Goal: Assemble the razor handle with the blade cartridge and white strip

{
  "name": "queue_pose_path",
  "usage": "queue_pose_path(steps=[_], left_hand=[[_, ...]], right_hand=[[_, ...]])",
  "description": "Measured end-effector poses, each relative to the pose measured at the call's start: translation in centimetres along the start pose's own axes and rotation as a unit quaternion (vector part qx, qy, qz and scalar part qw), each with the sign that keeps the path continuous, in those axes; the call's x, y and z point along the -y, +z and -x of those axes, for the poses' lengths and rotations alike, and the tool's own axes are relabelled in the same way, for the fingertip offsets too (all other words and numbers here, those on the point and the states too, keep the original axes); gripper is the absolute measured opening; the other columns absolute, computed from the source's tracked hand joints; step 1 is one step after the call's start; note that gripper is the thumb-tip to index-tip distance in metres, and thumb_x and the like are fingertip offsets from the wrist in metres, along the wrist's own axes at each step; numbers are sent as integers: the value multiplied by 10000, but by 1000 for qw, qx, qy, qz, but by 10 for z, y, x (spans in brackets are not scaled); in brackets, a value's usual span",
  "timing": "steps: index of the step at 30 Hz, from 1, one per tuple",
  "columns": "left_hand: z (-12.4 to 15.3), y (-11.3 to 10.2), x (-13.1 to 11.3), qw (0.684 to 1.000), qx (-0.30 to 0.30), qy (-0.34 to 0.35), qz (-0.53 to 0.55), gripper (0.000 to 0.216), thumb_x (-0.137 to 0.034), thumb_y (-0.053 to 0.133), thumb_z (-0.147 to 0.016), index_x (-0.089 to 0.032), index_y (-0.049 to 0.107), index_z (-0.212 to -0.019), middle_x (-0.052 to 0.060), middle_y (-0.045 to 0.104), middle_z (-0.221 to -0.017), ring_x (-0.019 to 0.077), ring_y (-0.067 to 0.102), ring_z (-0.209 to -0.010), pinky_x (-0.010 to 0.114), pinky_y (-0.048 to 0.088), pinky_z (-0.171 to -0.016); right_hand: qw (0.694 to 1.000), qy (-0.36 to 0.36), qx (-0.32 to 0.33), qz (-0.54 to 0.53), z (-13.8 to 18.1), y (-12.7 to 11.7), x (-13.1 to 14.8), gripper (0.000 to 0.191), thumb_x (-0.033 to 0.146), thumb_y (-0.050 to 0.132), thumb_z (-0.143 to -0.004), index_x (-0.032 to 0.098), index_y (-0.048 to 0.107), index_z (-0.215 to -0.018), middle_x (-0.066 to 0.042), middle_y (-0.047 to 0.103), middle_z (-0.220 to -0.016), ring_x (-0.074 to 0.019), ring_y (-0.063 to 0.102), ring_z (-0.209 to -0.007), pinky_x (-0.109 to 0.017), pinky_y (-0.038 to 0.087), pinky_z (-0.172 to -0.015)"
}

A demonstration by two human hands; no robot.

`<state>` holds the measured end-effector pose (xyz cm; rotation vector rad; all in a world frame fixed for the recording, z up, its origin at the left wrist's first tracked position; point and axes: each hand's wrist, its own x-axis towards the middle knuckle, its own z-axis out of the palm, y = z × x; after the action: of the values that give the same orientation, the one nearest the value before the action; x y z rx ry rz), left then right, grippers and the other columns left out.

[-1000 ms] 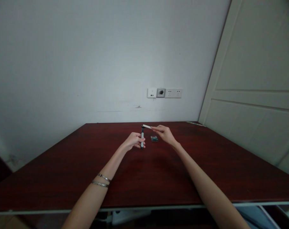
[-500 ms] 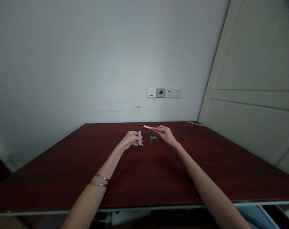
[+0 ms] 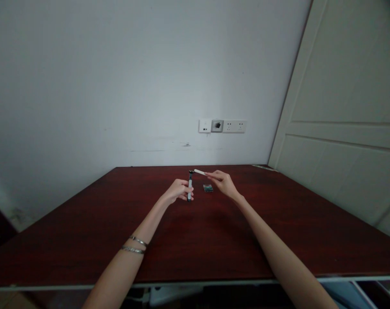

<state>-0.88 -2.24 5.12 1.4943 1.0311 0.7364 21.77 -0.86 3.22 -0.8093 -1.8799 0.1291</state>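
Note:
My left hand (image 3: 178, 191) is closed around the pale grey handle of a razor (image 3: 190, 189), held nearly upright with its dark head at the top. My right hand (image 3: 223, 181) pinches a slim white stick (image 3: 199, 172), whose kind I cannot make out. The stick points left, and its tip is at the razor's head; whether they touch is too small to tell. Between the hands, a little behind, a small clear case (image 3: 208, 188) with something green in it lies on the table.
The dark red wooden table (image 3: 195, 240) reaches back to a white wall. Sockets and switches (image 3: 222, 125) sit on the wall above it. A pale panelled door (image 3: 343, 137) stands along the right side. Under the front edge are shelves with objects in shadow.
The razor has tilted slightly and its head has come down and right, closer to the white stick's tip. My right hand has hardly moved.

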Motion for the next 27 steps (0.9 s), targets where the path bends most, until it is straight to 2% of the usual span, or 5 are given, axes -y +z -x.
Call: queue_pose_path(steps=[8, 13, 16, 20, 27], left_hand=[[2, 3, -3, 1000, 6, 1, -9, 213, -258, 678, -634, -113, 549, -721, 54, 630, -635, 173, 642, -571, 258, 479, -539], [2, -2, -3, 1000, 4, 20, -4, 172, -229, 637, -670, -109, 557, -763, 59, 631, -670, 171, 646, -591, 238, 461, -527], [-1, -1, 0, 999, 14, 33, 0, 216, -237, 629, -688, -106, 561, -845, 63, 634, -683, 163, 642, -589, 248, 467, -545], [-3, 2, 4, 997, 46, 56, 5, 290, -268, 624, -708, -102, 548, -933, 76, 643, -729, 148, 635, -587, 260, 474, -570], [-1, 3, 5, 997, 55, 61, -7, 272, -269, 614, -710, -105, 551, -918, 69, 634, -719, 153, 634, -582, 270, 476, -566]], right_hand=[[999, 17, 8, -36, 0, 6, 6, 300, 351, 527, -821, 234, 651, -1068, -37, 617, -787, -137, 553, -694, -282, 456, -653], [995, 68, -19, -72, 3, 1, -7, 335, 375, 557, -789, 181, 671, -1038, -45, 627, -770, -144, 542, -674, -306, 462, -648], [986, 117, -28, -116, 2, 4, -5, 418, 401, 571, -765, 164, 635, -1103, -36, 628, -751, -139, 538, -633, -301, 471, -587], [972, 155, -4, -175, 0, 10, 6, 484, 424, 567, -751, 144, 606, -1144, -18, 606, -680, -124, 519, -569, -261, 444, -487], [957, 186, 47, -219, 1, 8, 12, 487, 424, 585, -730, 125, 626, -1112, 19, 524, -551, -77, 410, -471, -217, 348, -420]])
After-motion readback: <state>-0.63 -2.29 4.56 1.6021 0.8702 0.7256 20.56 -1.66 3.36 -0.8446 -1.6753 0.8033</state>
